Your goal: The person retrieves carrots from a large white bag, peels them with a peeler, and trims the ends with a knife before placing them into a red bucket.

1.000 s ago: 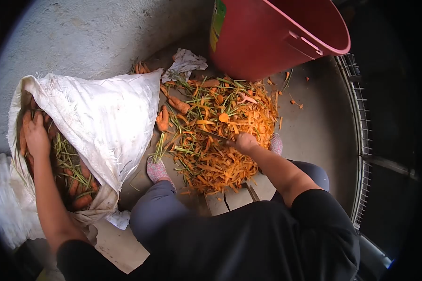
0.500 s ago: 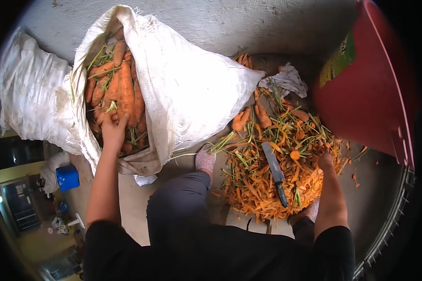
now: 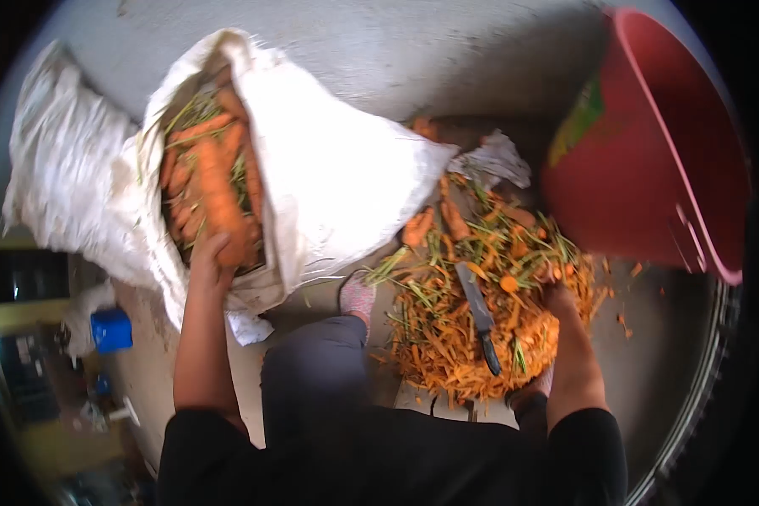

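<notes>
My left hand is closed round the lower end of a large unpeeled carrot at the mouth of a white woven sack. More carrots and green stalks fill the sack behind it. On the right, my right hand reaches down into a heap of orange peelings; its fingers are dark and hidden there. A knife with a black handle lies on the heap, left of that hand, touched by neither hand. Two carrots rest at the heap's far edge.
A large red tub stands tilted at the right. Crumpled white material lies by the wall, beyond the peelings. Another white sack is at the far left, and a blue container stands in the left background.
My left hand has taken hold of the large carrot, which has shifted slightly toward me. My right hand stays at the peelings. The whole view has shifted a little.
</notes>
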Demonstrator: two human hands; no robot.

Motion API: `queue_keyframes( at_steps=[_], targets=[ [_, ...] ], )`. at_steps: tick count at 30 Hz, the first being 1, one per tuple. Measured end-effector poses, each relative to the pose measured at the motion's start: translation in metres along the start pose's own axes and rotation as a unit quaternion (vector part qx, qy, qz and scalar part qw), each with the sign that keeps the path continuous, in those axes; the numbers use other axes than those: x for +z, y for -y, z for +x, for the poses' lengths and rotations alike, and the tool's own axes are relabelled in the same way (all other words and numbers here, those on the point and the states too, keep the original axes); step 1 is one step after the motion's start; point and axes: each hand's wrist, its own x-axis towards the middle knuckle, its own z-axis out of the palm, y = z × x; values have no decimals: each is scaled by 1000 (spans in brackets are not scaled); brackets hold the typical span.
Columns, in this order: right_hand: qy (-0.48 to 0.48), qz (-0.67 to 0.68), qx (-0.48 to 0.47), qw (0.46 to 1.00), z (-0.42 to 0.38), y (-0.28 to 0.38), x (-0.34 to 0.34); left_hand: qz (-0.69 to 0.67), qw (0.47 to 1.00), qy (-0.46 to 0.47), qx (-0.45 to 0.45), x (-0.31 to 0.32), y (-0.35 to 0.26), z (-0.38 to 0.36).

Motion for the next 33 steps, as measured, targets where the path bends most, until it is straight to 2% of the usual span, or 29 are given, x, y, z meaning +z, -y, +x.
queue_keyframes(
  at_steps=[2, 4, 5, 6, 7, 9, 11, 13, 16, 18, 20, 22, 26, 27, 30, 31, 33],
  targets=[
    [-46, 51, 42, 997, -14, 1, -1, -39, 997, -52, 35, 10, 4, -21],
    [-82, 121, 86, 985, -22, 6, -1, -152, 986, -45, 53, 47, -5, -43],
    [-90, 142, 112, 979, -23, 10, 0, -174, 984, 3, 43, 63, -8, -49],
    [0, -264, 110, 958, -9, 3, 6, -195, 979, 46, 36, 78, -9, -52],
    [-42, -200, 169, 964, -32, 46, -16, -183, 980, 74, 19, 92, -7, -56],
    [-106, 9, 283, 953, -13, 21, 0, -155, 981, 118, -7, 121, 0, -65],
    [-105, 119, 347, 924, -3, 16, 5, -152, 972, 169, -57, 151, 13, -71],
    [-28, 0, 333, 943, -14, 38, -22, -131, 964, 205, -109, 174, 29, -77],
    [-15, -135, 260, 956, -59, 100, -68, -98, 926, 289, -223, 186, 51, -67],
    [-2, -166, 247, 955, -68, 116, -77, -106, 916, 311, -231, 217, 46, -71],
    [-53, -118, 217, 968, -68, 110, -74, -196, 913, 289, -213, 231, 60, -70],
    [-118, -36, 205, 971, -73, 114, -81, -219, 905, 271, -246, 241, 61, -73],
    [-226, 150, 222, 937, -98, 164, -111, -258, 896, 220, -286, 251, 59, -86],
    [-210, 193, 200, 937, -113, 181, -117, -265, 898, 200, -288, 247, 63, -88],
    [-167, 317, 140, 923, -173, 230, -144, -274, 874, 331, -227, 251, 47, -107],
    [-144, 329, 116, 926, -203, 249, -150, -285, 865, 334, -243, 251, 46, -113],
    [-156, 225, 64, 960, -242, 259, -152, -297, 855, 325, -273, 254, 44, -118]
  ],
)
